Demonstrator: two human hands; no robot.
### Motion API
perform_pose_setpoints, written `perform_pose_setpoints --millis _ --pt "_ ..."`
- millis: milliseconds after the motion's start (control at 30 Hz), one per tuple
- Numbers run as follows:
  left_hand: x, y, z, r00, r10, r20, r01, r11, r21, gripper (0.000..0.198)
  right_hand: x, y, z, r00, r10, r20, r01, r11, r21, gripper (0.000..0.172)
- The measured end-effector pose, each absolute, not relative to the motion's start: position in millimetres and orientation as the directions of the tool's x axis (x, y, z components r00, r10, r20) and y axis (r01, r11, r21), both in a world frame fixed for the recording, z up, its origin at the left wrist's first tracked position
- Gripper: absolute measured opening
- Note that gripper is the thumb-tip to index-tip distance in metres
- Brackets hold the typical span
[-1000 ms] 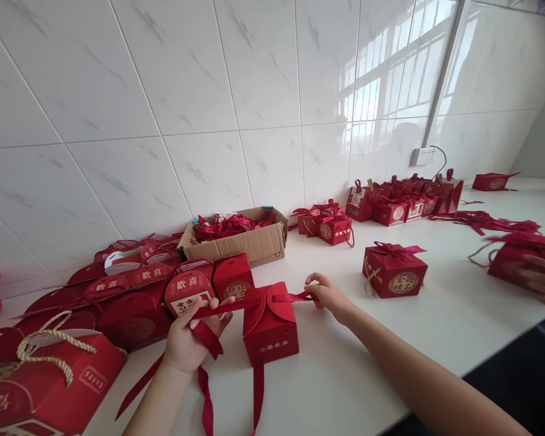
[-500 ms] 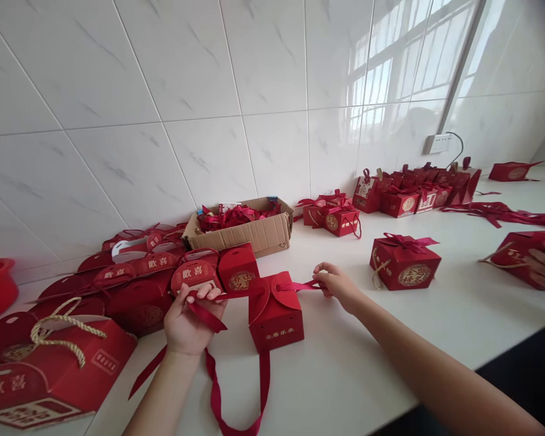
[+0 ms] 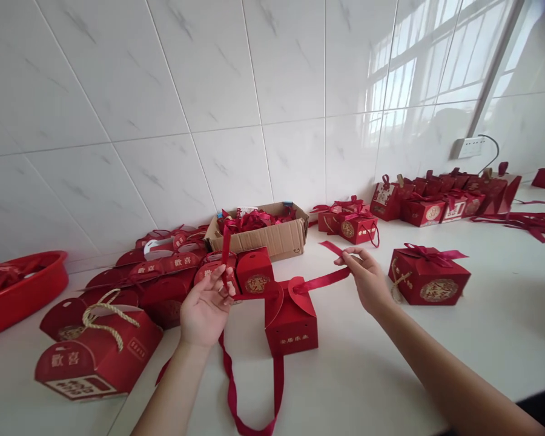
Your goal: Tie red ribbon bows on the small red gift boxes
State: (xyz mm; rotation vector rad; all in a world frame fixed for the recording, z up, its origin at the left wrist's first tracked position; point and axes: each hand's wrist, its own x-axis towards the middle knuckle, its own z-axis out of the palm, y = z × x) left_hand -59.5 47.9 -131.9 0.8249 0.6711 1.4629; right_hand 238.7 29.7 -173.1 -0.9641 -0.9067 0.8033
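Note:
A small red gift box (image 3: 291, 330) with gold lettering stands on the white table in front of me, its rounded top flaps folded over each other. A dark red ribbon (image 3: 323, 280) runs through the flaps and stretches out to both sides. My left hand (image 3: 208, 306) pinches the ribbon left of the box, and a short length sticks up above the fingers. To the right of the box, my right hand (image 3: 363, 275) pinches the ribbon near its other end. A separate-looking ribbon loop (image 3: 232, 387) hangs from under the box toward the table's front.
Behind stands a cardboard carton (image 3: 258, 239) full of red ribbons. Several red boxes crowd the left, including one with a rope handle (image 3: 109, 321), beside a red basin (image 3: 25, 303). A bowed box (image 3: 429, 275) stands right; more boxes (image 3: 440, 197) line the wall.
My right hand has drawn its ribbon end up and to the right. The left hand has lifted a ribbon length upright. My view has turned left; the other person's hand has left the picture.

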Motion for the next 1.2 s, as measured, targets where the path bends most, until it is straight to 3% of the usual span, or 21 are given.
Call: perform_pose_setpoints --millis 133,300,433,633,900,1200 --pt "-51.8 43.6 -97.5 0.005 0.929 0.371 -0.144 -0.366 0.919 0.024 237.1 33.5 -129.6 0.342 0.822 0.456 -0.103 0.515 -0.851 0.027" --pt "-36.8 42.7 -53.5 0.095 0.776 0.624 0.204 -0.629 0.750 0.015 220.0 34.9 -68.7 0.209 0.800 0.562 -0.022 0.579 -0.815 0.024" --pt "-22.6 40.0 -34.2 0.083 0.721 0.688 0.207 -0.687 0.696 0.013 203.0 28.1 -44.2 0.061 0.799 0.598 0.004 0.599 -0.801 0.021" --pt "-10.8 38.3 -32.2 -0.025 0.683 0.730 0.148 -0.720 0.678 0.013 189.8 20.9 -39.6 0.014 0.614 0.789 0.146 0.780 -0.609 0.017" --pt "-7.8 36.5 -31.1 0.012 0.627 0.779 0.219 -0.762 0.609 0.015 189.0 26.5 -42.4 -0.029 0.509 0.860 0.248 0.837 -0.487 0.021" --pt "-2.0 30.6 -29.5 0.009 0.600 0.800 0.212 -0.783 0.585 0.022 189.5 26.9 -42.4 0.066 0.512 0.856 0.193 0.835 -0.515 0.021"
